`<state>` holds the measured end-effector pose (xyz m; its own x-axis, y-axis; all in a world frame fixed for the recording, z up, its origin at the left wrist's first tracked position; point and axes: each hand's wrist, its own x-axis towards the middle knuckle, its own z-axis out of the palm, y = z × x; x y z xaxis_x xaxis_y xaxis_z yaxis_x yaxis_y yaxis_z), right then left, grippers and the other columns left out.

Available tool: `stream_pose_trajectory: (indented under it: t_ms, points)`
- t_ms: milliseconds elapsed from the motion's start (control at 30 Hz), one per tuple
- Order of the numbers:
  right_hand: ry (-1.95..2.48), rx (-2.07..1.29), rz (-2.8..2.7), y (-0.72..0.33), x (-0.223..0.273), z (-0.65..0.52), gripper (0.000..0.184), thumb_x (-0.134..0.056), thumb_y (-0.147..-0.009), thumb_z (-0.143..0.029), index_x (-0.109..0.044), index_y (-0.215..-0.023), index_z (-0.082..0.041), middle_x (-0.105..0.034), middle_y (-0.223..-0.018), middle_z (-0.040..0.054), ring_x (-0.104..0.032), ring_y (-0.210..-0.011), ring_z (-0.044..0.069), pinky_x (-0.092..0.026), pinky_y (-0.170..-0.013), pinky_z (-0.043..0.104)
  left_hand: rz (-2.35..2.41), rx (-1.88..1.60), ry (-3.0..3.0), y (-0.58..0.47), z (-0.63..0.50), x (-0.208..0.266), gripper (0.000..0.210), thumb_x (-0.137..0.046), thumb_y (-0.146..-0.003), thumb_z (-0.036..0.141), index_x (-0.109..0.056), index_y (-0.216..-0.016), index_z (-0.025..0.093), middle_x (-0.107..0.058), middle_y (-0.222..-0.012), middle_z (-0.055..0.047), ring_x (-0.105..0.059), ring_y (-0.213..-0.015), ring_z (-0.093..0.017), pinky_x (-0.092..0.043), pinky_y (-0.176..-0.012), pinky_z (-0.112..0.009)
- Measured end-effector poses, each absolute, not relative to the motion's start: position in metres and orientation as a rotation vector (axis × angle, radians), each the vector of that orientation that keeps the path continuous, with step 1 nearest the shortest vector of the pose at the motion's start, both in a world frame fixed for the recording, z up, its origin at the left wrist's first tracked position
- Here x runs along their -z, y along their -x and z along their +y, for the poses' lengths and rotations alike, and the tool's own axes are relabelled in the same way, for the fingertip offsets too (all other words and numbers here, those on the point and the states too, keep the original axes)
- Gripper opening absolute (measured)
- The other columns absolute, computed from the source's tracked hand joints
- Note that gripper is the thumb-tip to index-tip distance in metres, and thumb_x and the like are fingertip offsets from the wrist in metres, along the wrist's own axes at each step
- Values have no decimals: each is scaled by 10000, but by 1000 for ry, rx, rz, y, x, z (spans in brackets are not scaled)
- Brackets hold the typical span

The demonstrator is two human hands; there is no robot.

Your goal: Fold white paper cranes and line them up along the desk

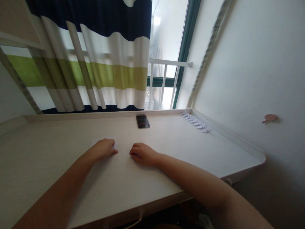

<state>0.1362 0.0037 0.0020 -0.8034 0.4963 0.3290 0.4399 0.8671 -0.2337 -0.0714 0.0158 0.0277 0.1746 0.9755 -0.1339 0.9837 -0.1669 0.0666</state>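
Two bare hands over pale desk (181, 140). Left hand (105, 149): narrow gap between thumb and fingers, over white paper (95, 140); cannot tell if paper is gripped. Right hand (143, 154): fingers curled inward, low over desk; cannot tell if anything is inside. Paper: flat, faint against desk, left of middle, partly hidden by left hand. Folded white paper pieces (195, 122) in row along right edge, from far right corner. Dark blurred object (142, 121) near middle of far edge. Striped curtain (114, 74) beyond.
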Motion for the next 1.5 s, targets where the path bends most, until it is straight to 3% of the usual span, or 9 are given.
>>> stream_pose_trajectory:
  t_ms: [133, 267, 700, 1167, 1233, 1367, 1500]
  points:
    - [688, -227, -2653, -137, -3, 3, 142, -483, -767, -134, -605, -840, -143, -578, -815, 59, -517, -754, 145, -410, -714, 257, 1858, 132, -2355, 75, 16, -27, 291, -451, -715, 290, -631, -881, 131, -647, -922, -150, -587, -832, -259, -389, -697, -315]
    - [680, -234, -2663, -137, -3, 3, 141, -480, -772, -138, -604, -838, -146, -581, -819, 63, -520, -754, 146, -411, -716, 264, 1814, 144, -2375, 77, 17, -25, 266, -436, -728, 286, -634, -825, 137, -651, -879, -143, -593, -797, -259, -388, -677, -318]
    - [674, -245, -2661, -138, -2, 4, 150, -473, -767, -125, -605, -836, -142, -575, -814, 58, -519, -750, 140, -412, -711, 262, 1922, 111, -2297, 75, 18, -34, 230, -437, -666, 182, -662, -705, 158, -668, -816, -106, -594, -757, -219, -381, -634, -275]
    - [659, -250, -2621, -141, -2, 7, 145, -482, -756, -110, -609, -823, -126, -577, -792, 66, -515, -733, 142, -421, -680, 247, 2168, -84, -2071, 89, 25, -44, 269, -484, -619, 264, -689, -742, 141, -688, -796, -108, -611, -751, -225, -388, -586, -260]
    - [668, -255, -2591, -142, -2, 8, 142, -484, -753, -106, -609, -817, -128, -580, -788, 66, -517, -732, 142, -422, -679, 248, 2217, -142, -2044, 90, 21, -50, 266, -486, -623, 292, -681, -734, 149, -684, -792, -106, -609, -736, -231, -385, -572, -270]
    - [700, -309, -2461, -143, -2, 8, 143, -479, -749, -93, -603, -804, -138, -582, -781, 58, -518, -721, 133, -423, -683, 252, 2298, -585, -1974, 88, 11, -63, 212, -518, -626, 328, -648, -661, 163, -683, -850, -88, -601, -785, -234, -396, -624, -280]
    - [776, -445, -2256, -144, -3, 8, 133, -468, -755, -105, -591, -783, -146, -569, -757, 43, -513, -681, 119, -421, -631, 239, 2012, -1043, -1785, 80, 6, -65, 175, -598, -604, 337, -599, -572, 165, -676, -908, -69, -603, -782, -204, -413, -694, -281]
